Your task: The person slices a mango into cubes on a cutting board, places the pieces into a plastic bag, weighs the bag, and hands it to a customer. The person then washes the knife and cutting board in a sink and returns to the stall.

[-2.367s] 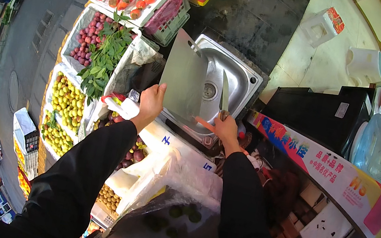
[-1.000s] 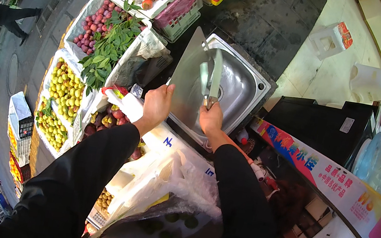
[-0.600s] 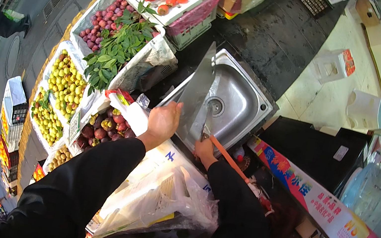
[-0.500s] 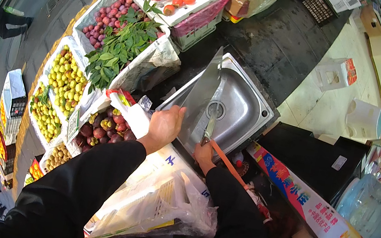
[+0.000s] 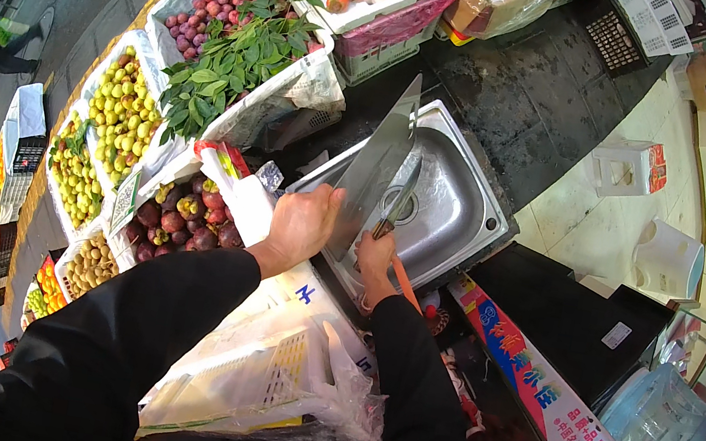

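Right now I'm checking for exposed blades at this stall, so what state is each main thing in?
Sink: partly hidden from view
Gray board: tilted, held over the sink
Knife: bare-bladed, pointing away from the person
Left grip: closed on the board
Right grip: closed around the knife's handle
Green leaves: lying over reddish-purple fruit

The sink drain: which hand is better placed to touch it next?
Probably the right hand: it looks nearer the drain, and its knife already points over it. The left hand grips the grey board, which stands between it and the drain.
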